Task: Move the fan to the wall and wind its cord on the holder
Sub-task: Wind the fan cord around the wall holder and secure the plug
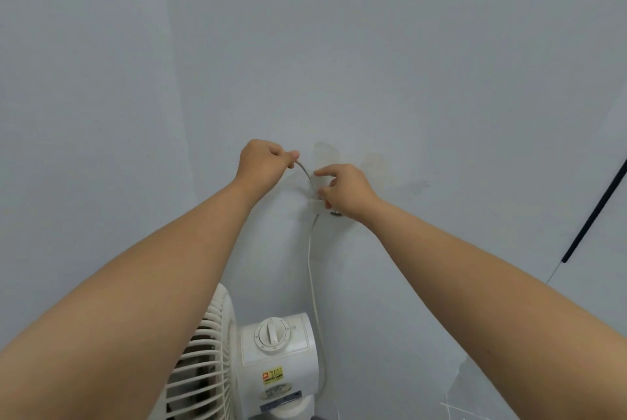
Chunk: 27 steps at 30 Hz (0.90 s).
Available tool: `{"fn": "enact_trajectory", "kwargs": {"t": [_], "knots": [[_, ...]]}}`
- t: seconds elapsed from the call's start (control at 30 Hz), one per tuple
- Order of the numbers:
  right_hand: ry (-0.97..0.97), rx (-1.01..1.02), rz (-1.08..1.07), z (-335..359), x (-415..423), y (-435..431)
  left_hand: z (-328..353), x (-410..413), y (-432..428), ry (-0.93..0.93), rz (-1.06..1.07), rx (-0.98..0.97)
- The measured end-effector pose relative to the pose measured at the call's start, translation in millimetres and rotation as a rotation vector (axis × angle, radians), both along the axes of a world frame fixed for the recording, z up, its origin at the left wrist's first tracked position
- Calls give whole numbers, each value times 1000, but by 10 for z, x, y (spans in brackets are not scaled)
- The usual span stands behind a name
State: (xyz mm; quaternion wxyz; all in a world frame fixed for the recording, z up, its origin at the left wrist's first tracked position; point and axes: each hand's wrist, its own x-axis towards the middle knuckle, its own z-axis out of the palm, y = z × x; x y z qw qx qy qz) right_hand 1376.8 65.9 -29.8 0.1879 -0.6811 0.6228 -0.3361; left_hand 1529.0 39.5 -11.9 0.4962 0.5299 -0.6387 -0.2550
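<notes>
Where the fan stands: the fan [271, 362] is low in view, close against the pale wall [373, 46], with its grille turned left and its dial facing up. That half of the task looks done.
Cord: the cord [310, 267] climbs white from behind the fan body to the holder, then arcs up and left into the left hand.
Holder: the holder [315, 206] is a small pale clip on the wall above the fan, half under the right fingers.
Left hand: the left hand [263, 158] has thumb and curled fingers pinched on the cord's upper arc, just left of the holder.
Right hand: the right hand [344, 190] is at the holder, forefinger straight, with thumb and lower fingers pinching the cord against it, as far as shows.
Handling: the cord looks light, thin and springy. It holds a curve, so I judge a loop would slip off unless kept taut. The clip looks small and perhaps only stuck on, so a hard pull could loosen it.
Where to hold: near the holder, one hand feeding slack and the other pinning each turn.
Hidden or unclear: the plug is not in view, and turns on the holder cannot be counted. The holder's shape is blurred. A small dark spot [336, 213] beneath the right hand cannot be identified. The fan base is cut off at the lower edge. A dark rod [593, 209] leans at far right.
</notes>
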Motion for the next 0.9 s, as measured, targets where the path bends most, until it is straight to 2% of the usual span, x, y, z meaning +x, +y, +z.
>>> {"fn": "enact_trajectory", "kwargs": {"t": [0.13, 0.23, 0.33, 0.43, 0.53, 0.6, 0.7, 0.77, 0.83, 0.9], "knots": [[49, -45, -85, 40, 139, -76, 81, 97, 47, -29, -145, 66], [87, -102, -195, 31, 147, -91, 87, 178, 80, -159, -196, 47], [-5, -112, -255, 5, 55, -39, 54, 223, 78, -284, -229, 55], [-112, -118, -290, -29, -51, 31, -20, 260, 26, -305, -219, 85], [-146, -131, -283, -8, -15, 66, -32, 195, 48, -361, -172, 35], [-52, -194, -260, 87, 42, 70, 8, 135, 76, -390, -153, -16], [234, -327, -210, 257, 5, 48, 76, 110, 88, -432, -136, -64], [390, -279, -110, 341, -82, 57, 103, 93, 95, -442, -136, -85], [460, -214, -43, 366, -144, 68, 120, 45, 109, -444, -146, -97], [464, -230, -74, 375, -190, 99, 137, -26, 144, -457, -167, -114]]}}
